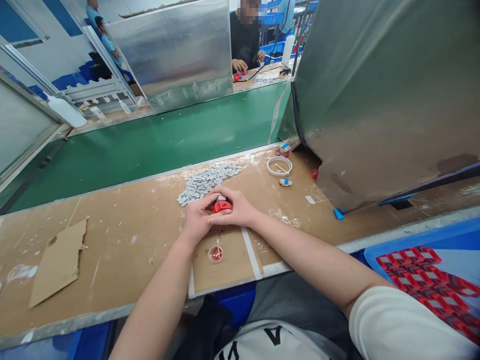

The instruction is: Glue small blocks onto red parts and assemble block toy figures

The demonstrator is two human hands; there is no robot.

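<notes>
Now, red part point(221, 205): it sits between both hands, just above the table point(123, 240), near the pile of grey pieces point(208, 180).
Left hand point(197, 218): the fingers are closed on the left side of the red part.
Right hand point(240, 208): the fingers are curled over the top and the right side of the red part and pinch it.
Weight: it looks small and light, probably hard plastic, so a fingertip pinch seems enough.
Stiffness: it seems stiff, not soft; I judge that it does not bend under the fingers.
Where to hold: best by the two outer sides, so that the top with a pale small piece stays free.
Risk: smooth plastic may slip from the fingers if the pinch is weak.
Small dish point(215, 253): it stands on the table just below the hands, with something red inside.
Tape ring point(279, 166): it lies further to the right, well apart.
</notes>
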